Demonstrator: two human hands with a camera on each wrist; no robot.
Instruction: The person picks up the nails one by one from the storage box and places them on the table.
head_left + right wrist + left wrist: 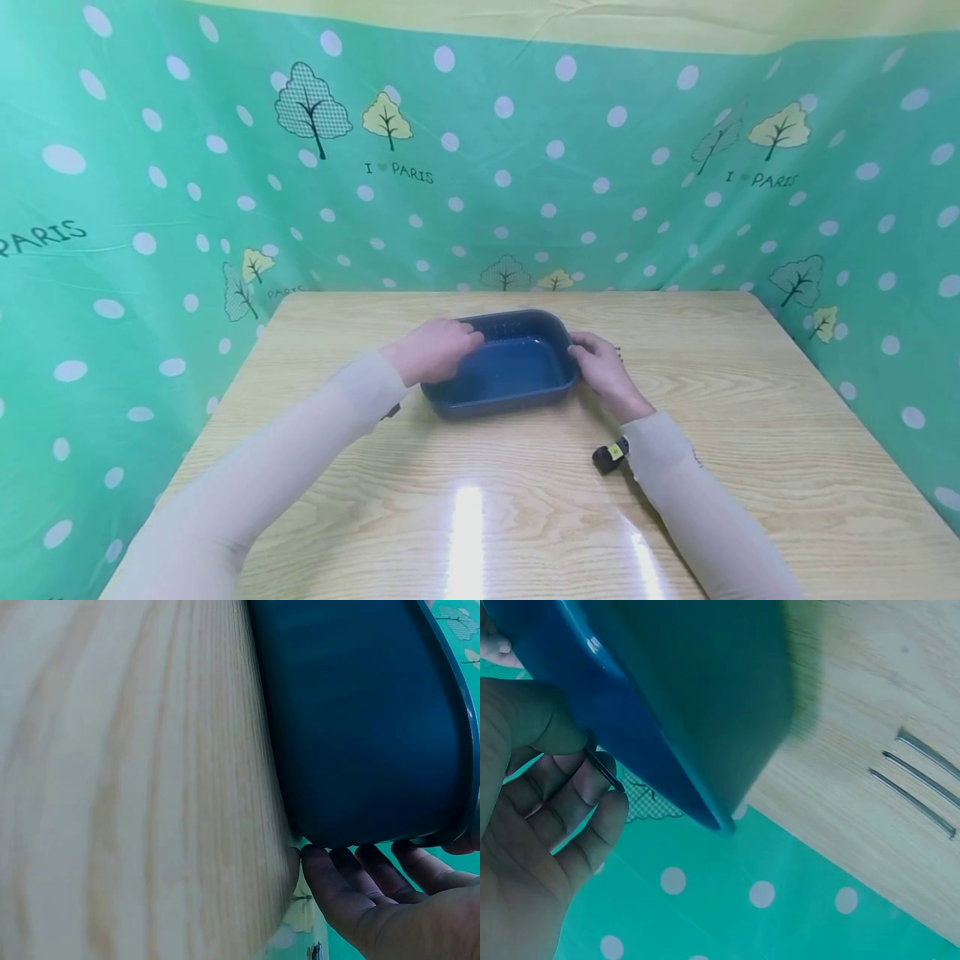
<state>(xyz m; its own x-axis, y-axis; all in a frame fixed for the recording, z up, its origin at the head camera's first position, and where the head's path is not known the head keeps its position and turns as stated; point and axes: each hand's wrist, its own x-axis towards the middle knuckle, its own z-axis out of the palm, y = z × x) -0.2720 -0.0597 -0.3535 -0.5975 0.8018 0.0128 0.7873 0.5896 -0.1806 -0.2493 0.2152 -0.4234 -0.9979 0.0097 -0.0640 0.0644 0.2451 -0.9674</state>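
A dark blue rectangular basin (510, 406) with rounded corners rests on the wooden table. My left hand (442, 346) is over the basin's left end and pinches a thin dark nail (606, 771) between thumb and fingers; part of the nail is hidden by them. At the opposite end, my right hand (600, 367) holds the basin, its thumb at the rim and its fingers (330, 881) against the outer wall. Three nails (913, 802) lie side by side on the table beside the basin in the left wrist view; the left arm hides them from the head view.
The light wooden table (720, 500) carries glare streaks near its front. A green dotted curtain (525, 200) printed with trees stands behind the table and along both sides. Small dark ends (619, 354) show just beyond the right hand. A black wrist camera (609, 457) sits on the right forearm.
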